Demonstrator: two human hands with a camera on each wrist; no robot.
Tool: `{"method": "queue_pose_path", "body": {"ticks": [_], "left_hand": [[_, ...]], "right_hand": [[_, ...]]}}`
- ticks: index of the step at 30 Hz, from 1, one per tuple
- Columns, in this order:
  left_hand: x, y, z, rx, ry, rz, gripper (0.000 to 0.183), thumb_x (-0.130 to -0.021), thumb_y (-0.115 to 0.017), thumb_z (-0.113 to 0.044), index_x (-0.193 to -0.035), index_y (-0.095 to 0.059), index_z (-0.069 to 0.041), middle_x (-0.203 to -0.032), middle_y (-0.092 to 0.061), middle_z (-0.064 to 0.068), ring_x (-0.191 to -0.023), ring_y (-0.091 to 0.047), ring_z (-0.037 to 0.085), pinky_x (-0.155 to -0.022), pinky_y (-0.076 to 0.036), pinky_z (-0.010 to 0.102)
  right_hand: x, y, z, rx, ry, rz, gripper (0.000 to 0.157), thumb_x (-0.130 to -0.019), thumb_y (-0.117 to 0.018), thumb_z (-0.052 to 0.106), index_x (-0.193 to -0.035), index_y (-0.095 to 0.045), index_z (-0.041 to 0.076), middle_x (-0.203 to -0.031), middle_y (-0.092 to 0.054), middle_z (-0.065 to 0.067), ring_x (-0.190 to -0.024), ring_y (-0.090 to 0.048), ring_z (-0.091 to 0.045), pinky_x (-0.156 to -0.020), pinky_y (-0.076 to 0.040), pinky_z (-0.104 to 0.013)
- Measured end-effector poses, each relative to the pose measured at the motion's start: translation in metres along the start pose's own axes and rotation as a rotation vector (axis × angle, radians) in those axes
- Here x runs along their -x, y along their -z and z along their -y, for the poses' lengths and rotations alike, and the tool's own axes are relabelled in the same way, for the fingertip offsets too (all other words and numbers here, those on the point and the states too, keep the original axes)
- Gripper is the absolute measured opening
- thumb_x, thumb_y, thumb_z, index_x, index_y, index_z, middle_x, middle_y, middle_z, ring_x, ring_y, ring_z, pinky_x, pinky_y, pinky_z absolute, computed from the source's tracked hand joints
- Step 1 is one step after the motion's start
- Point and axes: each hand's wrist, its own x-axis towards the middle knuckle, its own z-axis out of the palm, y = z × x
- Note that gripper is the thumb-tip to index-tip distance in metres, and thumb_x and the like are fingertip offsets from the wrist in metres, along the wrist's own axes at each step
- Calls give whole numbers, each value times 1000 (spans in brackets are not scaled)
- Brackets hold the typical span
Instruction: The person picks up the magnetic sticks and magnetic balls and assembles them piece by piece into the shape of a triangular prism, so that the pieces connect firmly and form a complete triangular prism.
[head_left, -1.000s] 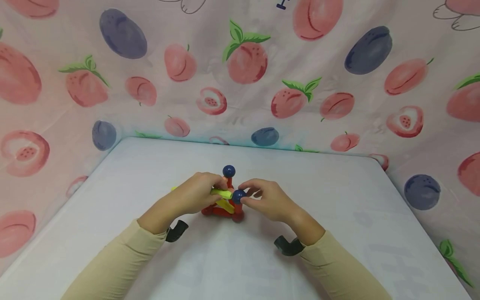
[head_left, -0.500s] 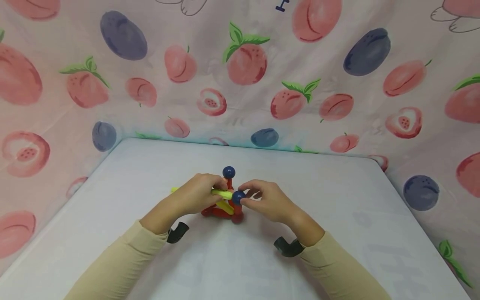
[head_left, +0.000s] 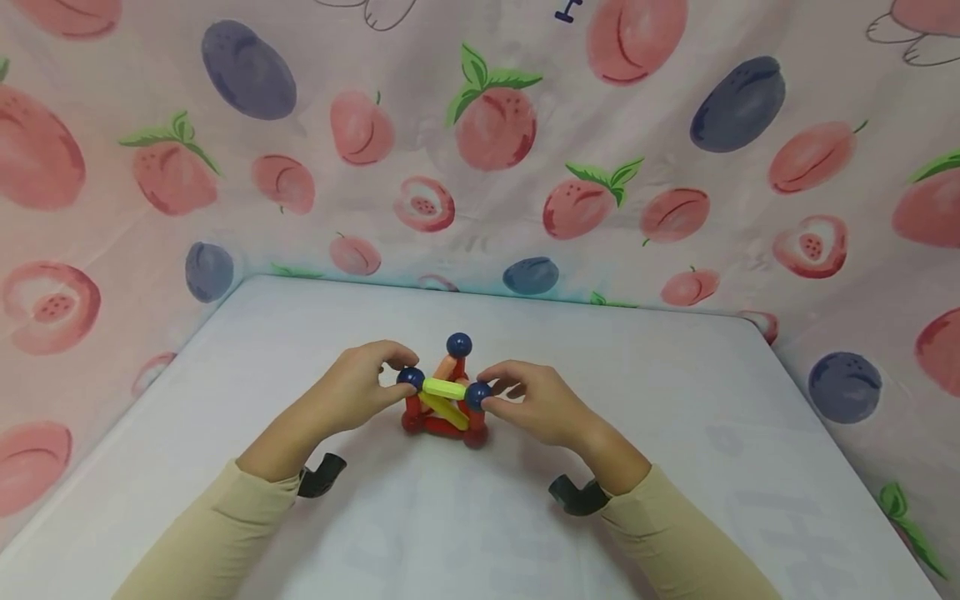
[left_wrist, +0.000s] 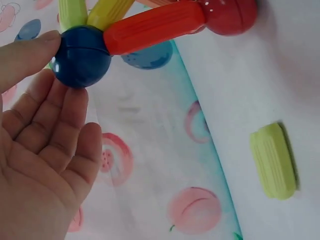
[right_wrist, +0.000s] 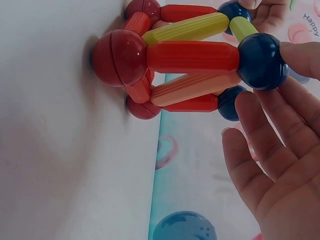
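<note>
A small frame of magnetic rods and balls stands on the table. Red balls point(right_wrist: 119, 57) form its base, and red rods point(right_wrist: 192, 56) rise from them to blue balls. Thumb and fingers of my left hand point(head_left: 352, 390) pinch the left blue ball point(left_wrist: 82, 59). My right hand point(head_left: 546, 404) pinches the right blue ball point(right_wrist: 262, 62) the same way. Between these two balls lies a yellow-green rod point(head_left: 445, 389). A yellow rod point(right_wrist: 187, 28) and an orange rod point(right_wrist: 195, 89) slant across the sides. The far blue ball point(head_left: 459, 345) tops the back corner, untouched.
A loose yellow-green rod point(left_wrist: 273, 161) lies on the white table point(head_left: 637, 375), seen in the left wrist view; the left hand hides it in the head view. Behind the table hangs a fruit-print cloth point(head_left: 465, 233). Each wrist carries a black mount point(head_left: 577, 496).
My left hand has let go of the yellow-green rod and shifted left to the left blue ball, uncovering the rod and ball. The right hand stays on its ball.
</note>
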Motion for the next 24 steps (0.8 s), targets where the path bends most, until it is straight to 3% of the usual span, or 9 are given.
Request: {"method": "queue_pose_path", "body": {"ticks": [10, 16, 19, 24], "left_hand": [[-5, -2, 5, 29, 11, -15, 33, -91, -73, -5, -123, -66, -1, -118, -67, 11, -111, -61, 35, -95, -52, 48], [-11, -3, 8, 50, 25, -14, 32, -93, -71, -4, -124, -65, -2, -121, -67, 11, -112, -61, 34, -96, -52, 49], [-12, -3, 8, 56, 24, -16, 32, -93, -71, -4, -124, -65, -3, -121, -67, 11, -112, -61, 33, -96, -51, 49], [-9, -3, 4, 81, 27, -42, 34, -92, -74, -10, -125, -65, -4, -121, -67, 9, -112, -60, 33, -96, -52, 48]], "right_hand": [[2, -5, 5, -40, 4, 45, 31, -92, -73, 20, -122, -69, 10, -110, -69, 6, -104, -62, -17, -93, -52, -50], [4, -5, 7, -34, 28, 78, 29, -92, -73, 21, -120, -69, 12, -108, -69, 6, -104, -63, -22, -93, -53, -49], [2, -3, 6, -36, 36, 54, 29, -93, -73, 19, -119, -69, 9, -110, -70, 1, -104, -63, -23, -91, -54, -46], [-4, 3, 3, -21, 34, -64, 28, -93, -72, 15, -119, -69, 5, -113, -70, -8, -104, -62, -21, -90, -54, -46]]}}
